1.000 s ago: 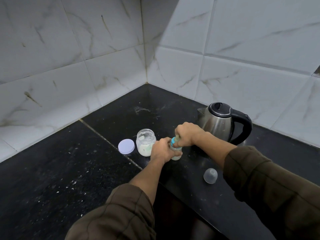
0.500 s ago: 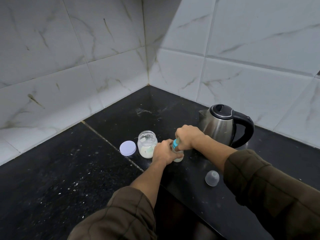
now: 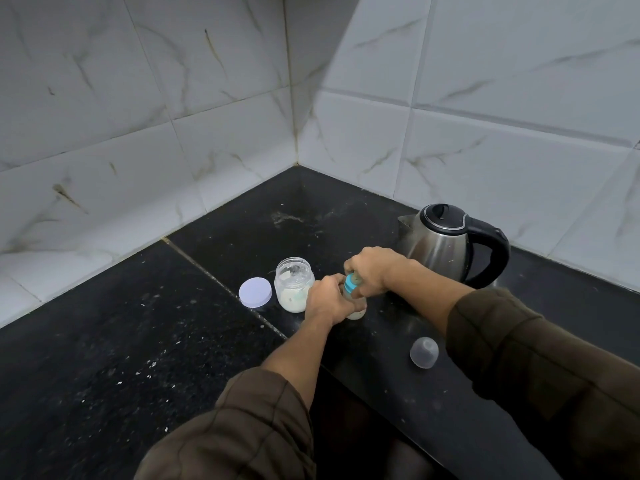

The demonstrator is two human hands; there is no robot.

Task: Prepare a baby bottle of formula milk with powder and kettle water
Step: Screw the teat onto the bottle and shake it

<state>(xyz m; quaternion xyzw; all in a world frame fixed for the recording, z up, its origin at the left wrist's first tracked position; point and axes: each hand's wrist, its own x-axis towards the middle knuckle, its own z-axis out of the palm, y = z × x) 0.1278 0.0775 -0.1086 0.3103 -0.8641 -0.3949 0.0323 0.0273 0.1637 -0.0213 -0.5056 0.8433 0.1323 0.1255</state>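
Note:
A small baby bottle (image 3: 356, 308) with milky liquid stands on the black counter (image 3: 138, 341). My left hand (image 3: 327, 299) is wrapped around its body. My right hand (image 3: 372, 270) grips the teal collar (image 3: 350, 284) at its top; the teat is hidden under my fingers. To the left stands an open glass jar (image 3: 293, 284) holding white powder, with its pale lilac lid (image 3: 255, 292) flat on the counter beside it. The steel kettle (image 3: 446, 244) with black handle stands behind my right hand, lid closed.
The bottle's clear dome cap (image 3: 424, 352) lies on the counter near the front edge, under my right forearm. White tiled walls meet in a corner behind. White specks are scattered over the counter's left slab. The counter edge drops off at the bottom middle.
Both hands stay on the bottle; the right hand has shifted slightly on the teal collar. The camera view has drifted a little, the objects have not moved.

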